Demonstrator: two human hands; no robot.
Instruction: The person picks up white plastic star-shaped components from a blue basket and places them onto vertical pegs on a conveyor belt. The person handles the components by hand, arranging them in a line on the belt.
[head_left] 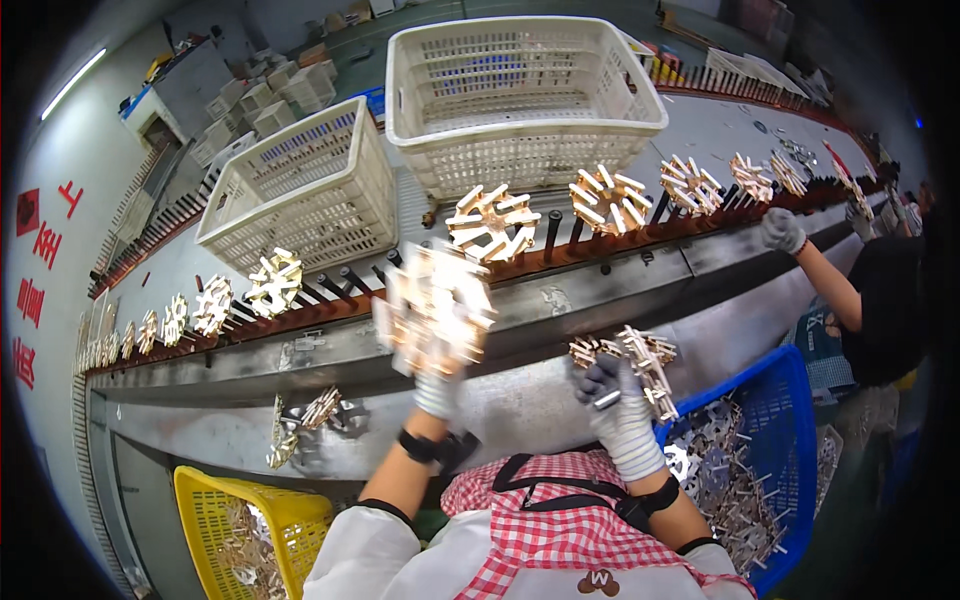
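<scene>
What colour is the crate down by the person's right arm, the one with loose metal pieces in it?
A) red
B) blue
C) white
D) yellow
B: the crate beside the right hand is blue and holds loose metal pieces; the yellow crate sits on the left.

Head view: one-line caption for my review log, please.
Gloved left hand lifts a blurred star-shaped metal rack toward a peg conveyor; right hand holds loose metal pieces above a blue basket.

Bright, even overhead light; ceiling tube lamp glows upper left. Soft shadows under conveyor rail. Strong fisheye bend, black vignette at rim. Left hand and star-shaped part motion-blurred; centre otherwise sharp, edges softer.
</scene>
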